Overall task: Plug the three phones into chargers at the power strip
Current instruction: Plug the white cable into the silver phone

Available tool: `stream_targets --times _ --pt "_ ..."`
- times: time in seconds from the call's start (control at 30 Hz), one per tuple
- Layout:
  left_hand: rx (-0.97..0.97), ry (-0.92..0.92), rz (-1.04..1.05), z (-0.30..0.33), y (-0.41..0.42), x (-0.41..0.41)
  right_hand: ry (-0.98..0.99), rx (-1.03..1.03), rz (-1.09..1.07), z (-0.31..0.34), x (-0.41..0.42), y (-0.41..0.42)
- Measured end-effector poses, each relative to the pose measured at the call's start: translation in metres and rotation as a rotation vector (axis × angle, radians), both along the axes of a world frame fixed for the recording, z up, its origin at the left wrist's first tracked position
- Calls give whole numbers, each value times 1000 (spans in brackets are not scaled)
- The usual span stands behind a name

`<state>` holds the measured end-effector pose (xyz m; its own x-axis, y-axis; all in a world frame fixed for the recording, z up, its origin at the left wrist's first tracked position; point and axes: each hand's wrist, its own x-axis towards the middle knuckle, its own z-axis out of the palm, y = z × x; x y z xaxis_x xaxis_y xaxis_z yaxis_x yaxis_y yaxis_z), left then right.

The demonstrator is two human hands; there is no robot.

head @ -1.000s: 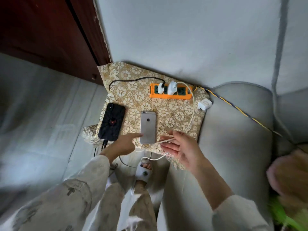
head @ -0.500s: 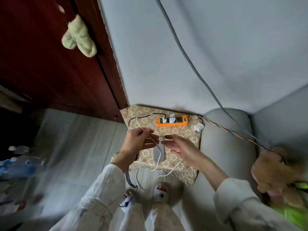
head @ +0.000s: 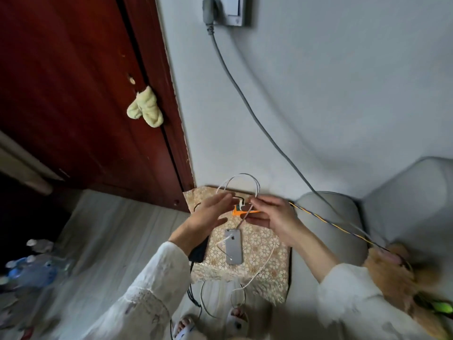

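Observation:
A silver phone [head: 233, 246] lies face down on the patterned gold cloth [head: 264, 253]. A black phone [head: 199, 252] lies to its left, mostly hidden under my left forearm. The orange power strip [head: 239, 212] at the far edge shows only between my hands, with a white plug in it. My right hand [head: 269, 214] pinches the white charging cable [head: 241, 179], which loops up above both hands. My left hand [head: 210, 212] hovers beside it with fingers spread, touching the cable's loop. A third phone is not in view.
A grey sofa arm [head: 328, 217] stands right of the cloth. A striped yellow-black cord [head: 326, 225] and a grey cable [head: 245, 94] from a wall socket run above it. A dark red door [head: 73, 106] is at left. Bottles [head: 31, 268] sit on the floor.
The camera tilted upward, showing the wall socket. Both hands rose toward the power strip, and the white cable now loops above them. The silver phone is uncovered.

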<state>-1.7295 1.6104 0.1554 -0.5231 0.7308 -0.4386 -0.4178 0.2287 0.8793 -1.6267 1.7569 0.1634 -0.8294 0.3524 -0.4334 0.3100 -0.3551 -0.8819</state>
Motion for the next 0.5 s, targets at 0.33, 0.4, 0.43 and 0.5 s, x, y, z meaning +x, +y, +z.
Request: stream_targets --times 0.33,0.4,0.43,0.5 --pt "-426 895 -201 4 -28 2 89 -280 -285 44 7 25" --pt "-552 1135 -131 6 -33 -5 55 -309 -341 39 15 27" --pt "-607 1209 -61 8 -36 -6 20 -293 -348 35 19 28" --pt "-702 1229 69 12 -38 -7 -123 -167 -275 26 28 28"
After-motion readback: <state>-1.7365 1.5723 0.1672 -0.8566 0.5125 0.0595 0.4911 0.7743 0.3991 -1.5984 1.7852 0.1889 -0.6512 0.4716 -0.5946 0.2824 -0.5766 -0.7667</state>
